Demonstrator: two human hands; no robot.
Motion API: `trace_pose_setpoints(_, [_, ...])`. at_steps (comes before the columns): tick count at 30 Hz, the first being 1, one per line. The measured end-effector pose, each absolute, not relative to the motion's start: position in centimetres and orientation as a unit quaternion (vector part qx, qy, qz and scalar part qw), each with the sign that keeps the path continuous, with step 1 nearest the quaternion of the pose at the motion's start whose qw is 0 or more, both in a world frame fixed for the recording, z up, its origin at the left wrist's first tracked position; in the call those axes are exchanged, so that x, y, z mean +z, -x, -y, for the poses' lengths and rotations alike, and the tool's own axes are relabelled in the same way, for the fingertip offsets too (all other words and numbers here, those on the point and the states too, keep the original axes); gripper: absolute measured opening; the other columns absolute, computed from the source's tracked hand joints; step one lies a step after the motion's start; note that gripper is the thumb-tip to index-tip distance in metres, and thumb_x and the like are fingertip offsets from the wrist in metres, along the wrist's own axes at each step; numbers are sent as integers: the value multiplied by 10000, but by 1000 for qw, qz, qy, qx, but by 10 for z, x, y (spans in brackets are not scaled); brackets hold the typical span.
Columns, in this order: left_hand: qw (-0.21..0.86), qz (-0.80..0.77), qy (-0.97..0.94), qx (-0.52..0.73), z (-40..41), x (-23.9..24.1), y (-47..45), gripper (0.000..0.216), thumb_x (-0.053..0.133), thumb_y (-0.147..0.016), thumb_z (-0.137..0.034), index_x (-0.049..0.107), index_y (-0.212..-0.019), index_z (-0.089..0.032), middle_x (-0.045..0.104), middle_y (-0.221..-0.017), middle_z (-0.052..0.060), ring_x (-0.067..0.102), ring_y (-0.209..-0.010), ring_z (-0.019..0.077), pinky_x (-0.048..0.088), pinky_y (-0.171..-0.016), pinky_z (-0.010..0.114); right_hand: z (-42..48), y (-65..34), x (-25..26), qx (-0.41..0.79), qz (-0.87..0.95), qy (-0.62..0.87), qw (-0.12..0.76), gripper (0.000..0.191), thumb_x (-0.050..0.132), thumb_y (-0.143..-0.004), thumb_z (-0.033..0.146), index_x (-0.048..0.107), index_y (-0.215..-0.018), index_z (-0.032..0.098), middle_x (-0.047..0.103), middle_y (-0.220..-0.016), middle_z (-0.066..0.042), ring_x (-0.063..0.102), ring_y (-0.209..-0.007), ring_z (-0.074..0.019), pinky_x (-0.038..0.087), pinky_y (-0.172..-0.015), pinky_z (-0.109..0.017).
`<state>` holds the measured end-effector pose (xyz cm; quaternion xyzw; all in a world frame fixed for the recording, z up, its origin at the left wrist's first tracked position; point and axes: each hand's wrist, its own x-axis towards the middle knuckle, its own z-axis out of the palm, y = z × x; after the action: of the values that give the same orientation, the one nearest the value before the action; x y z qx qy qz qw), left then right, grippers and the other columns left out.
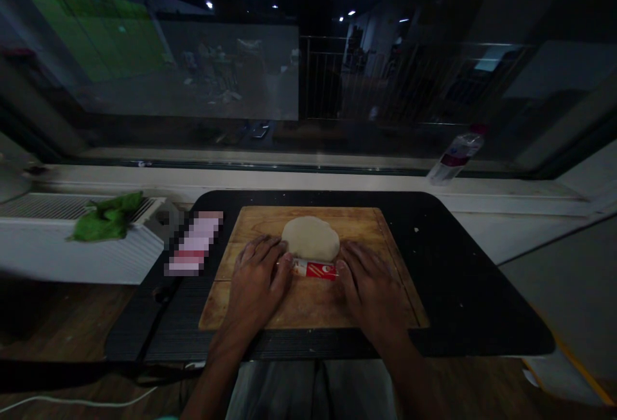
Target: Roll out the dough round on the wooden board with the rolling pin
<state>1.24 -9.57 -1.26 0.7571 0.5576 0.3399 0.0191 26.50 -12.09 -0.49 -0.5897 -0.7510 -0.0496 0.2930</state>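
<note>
**Mia:** What is on the far left?

**Ben:** A crumpled green cloth point(107, 216) on the white heater. It is well away from the person's hands.

**Mia:** And the left hand point(257, 279)?

**Ben:** It lies flat and open, fingers spread, on the square wooden cutting board point(385, 279). Its fingertips press the left end of the red and white bottle used as a roller point(313, 269).

**Mia:** Where is that roller?

**Ben:** Between both hands, touching the near edge of the round, flat, pale dough point(310, 237) in the middle of the board.

**Mia:** And the right hand point(369, 282)?

**Ben:** Flat and open too, pressing the right end.

**Mia:** How would the person roll well?

**Ben:** Probably by pushing with both hands the same, so the dough stays even. Soft, slow pushes should keep it on the board.

**Mia:** Anything further right?

**Ben:** A clear plastic water bottle point(456, 155) on the window ledge.
</note>
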Motion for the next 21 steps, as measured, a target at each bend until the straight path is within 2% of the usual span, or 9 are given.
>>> trace_pose_setpoints(10, [24,-552,-760,343,95,-15,-12,332,528,-1147,-368,794,-1295,-235,802,-1387,78,634,-1406,345,516,-1243,621,142,-267,-7,-65,767,567,294,450,463,-1195,401,768,-1445,185,779,-1468,-117,703,-1406,-308,563,-1215,-504])
trace_pose_setpoints(21, [8,-551,-759,347,95,-17,-11,304,565,-1130,-361,805,-1283,-254,804,-1371,80,649,-1396,342,534,-1234,631,111,-269,3,8,761,579,291,371,481,-1178,386,818,-1245,246,795,-1436,-86,723,-1371,-301,569,-1190,-526])
